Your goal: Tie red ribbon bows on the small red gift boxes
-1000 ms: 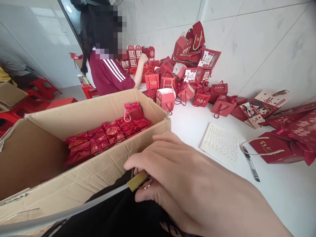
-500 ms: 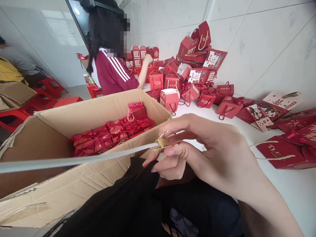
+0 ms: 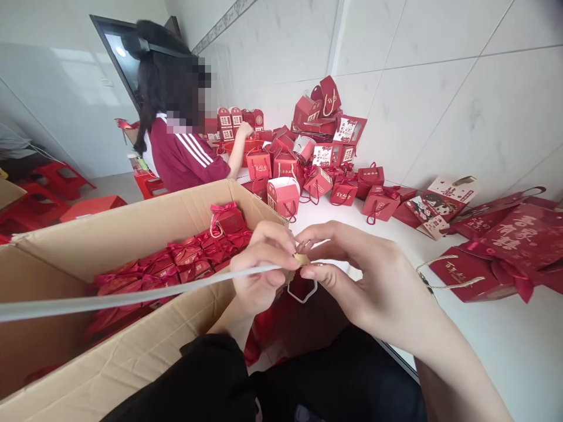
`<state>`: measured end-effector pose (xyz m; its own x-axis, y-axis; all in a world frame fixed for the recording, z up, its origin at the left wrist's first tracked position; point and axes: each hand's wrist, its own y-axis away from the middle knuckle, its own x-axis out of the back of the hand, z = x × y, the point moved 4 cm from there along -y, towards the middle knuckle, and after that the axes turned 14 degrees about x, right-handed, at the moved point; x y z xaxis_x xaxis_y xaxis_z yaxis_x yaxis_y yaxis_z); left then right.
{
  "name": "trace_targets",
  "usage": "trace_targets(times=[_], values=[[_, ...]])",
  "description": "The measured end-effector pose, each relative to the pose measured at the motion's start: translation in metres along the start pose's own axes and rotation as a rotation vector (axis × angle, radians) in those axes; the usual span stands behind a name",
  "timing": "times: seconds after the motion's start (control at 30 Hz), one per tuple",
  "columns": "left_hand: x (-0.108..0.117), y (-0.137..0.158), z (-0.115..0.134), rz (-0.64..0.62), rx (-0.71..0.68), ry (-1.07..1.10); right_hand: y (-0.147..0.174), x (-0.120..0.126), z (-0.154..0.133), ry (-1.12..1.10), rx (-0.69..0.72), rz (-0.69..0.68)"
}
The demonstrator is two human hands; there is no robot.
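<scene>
Between the fingertips of my two hands is a small gold-coloured piece (image 3: pixel 302 258), too small and covered to name. My left hand (image 3: pixel 260 266) pinches it from the left. My right hand (image 3: pixel 367 281) holds its other side between thumb and fingers. A pale cord (image 3: pixel 145 291) runs in from the left edge and ends visually at my left fingers; whether it is held is unclear. A thin white loop (image 3: pixel 303 301) hangs just below the fingertips. Beneath my hands, a dark red surface (image 3: pixel 294 328) shows partly, over my lap.
On my left stands an open cardboard carton (image 3: pixel 132 214) with rows of red gift boxes (image 3: pixel 189 258) inside. More red boxes (image 3: pixel 345 190) are piled on the white table (image 3: pixel 497 346) along the wall. A co-worker (image 3: pixel 185 152) sits beyond the carton. Red stools (image 3: pixel 61 179) stand farther left.
My left hand has come up from below to the gold piece beside my right fingers. The white loop now shows. The view has tilted up and turned right.
</scene>
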<state>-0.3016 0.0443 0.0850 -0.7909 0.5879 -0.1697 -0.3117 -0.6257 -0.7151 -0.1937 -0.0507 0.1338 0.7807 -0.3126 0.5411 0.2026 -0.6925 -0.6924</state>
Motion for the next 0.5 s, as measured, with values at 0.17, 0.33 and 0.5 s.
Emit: trace_targets(times=[0.17, 0.33, 0.5], values=[[-0.004, -0.008, 0.005, -0.042, -0.1, 0.04, 0.009, -0.008, 0.012, -0.191, -0.107, 0.004], [-0.002, -0.023, 0.011, 0.06, -0.011, 0.255, 0.023, -0.015, 0.028, -0.293, -0.198, 0.068], [0.006, -0.042, 0.024, 0.243, 0.004, 0.512, 0.041, -0.038, 0.06, -0.45, -0.293, 0.086]])
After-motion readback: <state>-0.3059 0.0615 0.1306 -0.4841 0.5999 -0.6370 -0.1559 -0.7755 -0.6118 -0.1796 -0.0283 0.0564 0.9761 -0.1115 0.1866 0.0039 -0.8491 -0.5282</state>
